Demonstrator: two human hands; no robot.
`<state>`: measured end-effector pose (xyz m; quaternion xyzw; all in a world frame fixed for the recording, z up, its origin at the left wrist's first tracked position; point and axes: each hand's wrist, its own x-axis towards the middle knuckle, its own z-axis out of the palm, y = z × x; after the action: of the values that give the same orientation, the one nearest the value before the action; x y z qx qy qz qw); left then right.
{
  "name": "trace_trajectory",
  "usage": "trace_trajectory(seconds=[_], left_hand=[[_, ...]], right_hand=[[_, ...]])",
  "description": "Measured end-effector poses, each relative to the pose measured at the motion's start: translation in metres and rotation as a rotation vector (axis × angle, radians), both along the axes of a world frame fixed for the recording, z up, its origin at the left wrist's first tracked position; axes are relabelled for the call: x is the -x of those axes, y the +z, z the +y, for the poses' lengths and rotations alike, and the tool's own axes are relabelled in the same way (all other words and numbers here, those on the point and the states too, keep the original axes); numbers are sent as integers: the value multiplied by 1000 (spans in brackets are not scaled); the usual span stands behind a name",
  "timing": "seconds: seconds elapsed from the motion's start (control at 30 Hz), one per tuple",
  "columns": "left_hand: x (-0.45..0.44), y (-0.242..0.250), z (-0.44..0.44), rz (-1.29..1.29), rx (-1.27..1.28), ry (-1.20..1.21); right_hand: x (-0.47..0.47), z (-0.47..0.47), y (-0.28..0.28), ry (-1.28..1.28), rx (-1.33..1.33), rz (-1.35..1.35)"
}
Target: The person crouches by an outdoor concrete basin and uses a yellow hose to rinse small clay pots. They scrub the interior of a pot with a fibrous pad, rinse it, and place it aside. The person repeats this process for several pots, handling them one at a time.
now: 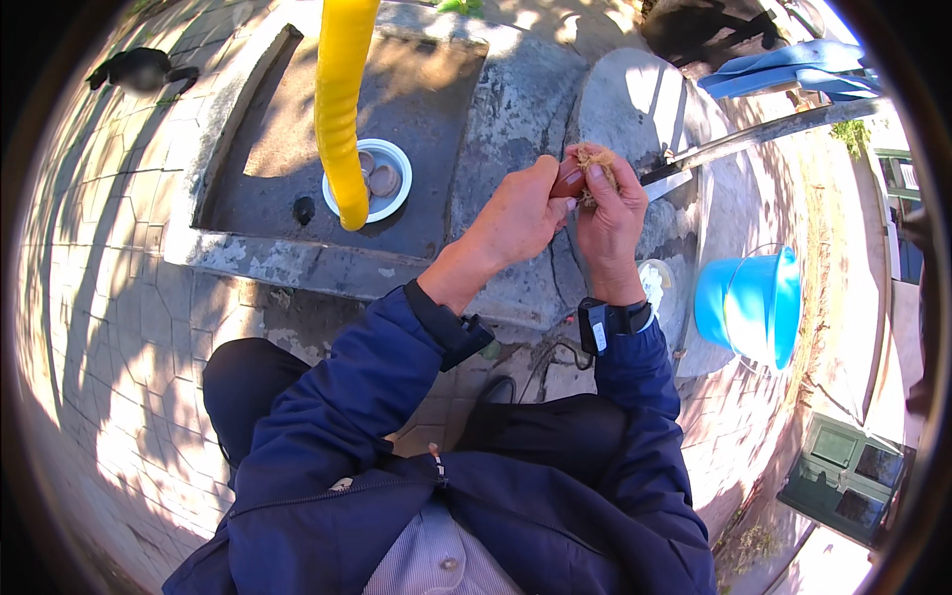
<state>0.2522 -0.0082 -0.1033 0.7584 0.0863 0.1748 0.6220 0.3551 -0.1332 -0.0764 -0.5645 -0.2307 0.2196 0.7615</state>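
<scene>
Between my hands is a small, smooth reddish-brown piece (pixel 568 183), perhaps a clay cup; fingers cover much of it. My left hand (pixel 513 212) grips its near side, with the thumb along it. A tuft of tan plant fibre (pixel 597 159) is pinched in my right hand (pixel 614 230) and pressed against the brown piece. Both hands are above the concrete ledge, right of a shallow concrete basin (pixel 312 256). Inside that basin stands a white plastic bowl (pixel 407 172) holding several small brownish round pieces (pixel 384 181), which look partly under water.
A thick yellow hose (pixel 343 104) hangs over the bowl, hiding part of it. Near it is a dark drain hole (pixel 303 210). A small tub (pixel 656 279) and a blue bucket (pixel 714 301) stand to the right. A black animal (pixel 141 71) is on the paving at upper left.
</scene>
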Motion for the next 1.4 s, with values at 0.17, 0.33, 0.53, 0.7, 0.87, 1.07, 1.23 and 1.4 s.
trace_trajectory(seconds=[0.17,0.33,0.53,0.7,0.87,1.07,1.23,1.4], left_hand=[[2,0,-7,-206,-95,131],[2,-2,-6,-187,52,96],[2,-5,-4,-155,102,22],[3,-8,-1,-107,144,22],[5,-3,-5,-136,404,-19],[2,3,-1,-241,483,-68],[-4,-7,4,-308,425,-55],[-2,-19,4,-111,386,-66]], right_hand=[[-5,-1,5,83,-88,66],[-10,-4,16,150,16,-46],[-6,-11,27,179,225,-543],[-5,-13,19,146,316,-863],[-13,-19,-3,121,113,-259],[-9,-15,-21,76,-119,7],[-6,-18,1,3,28,-303],[-5,-20,13,29,393,-1131]])
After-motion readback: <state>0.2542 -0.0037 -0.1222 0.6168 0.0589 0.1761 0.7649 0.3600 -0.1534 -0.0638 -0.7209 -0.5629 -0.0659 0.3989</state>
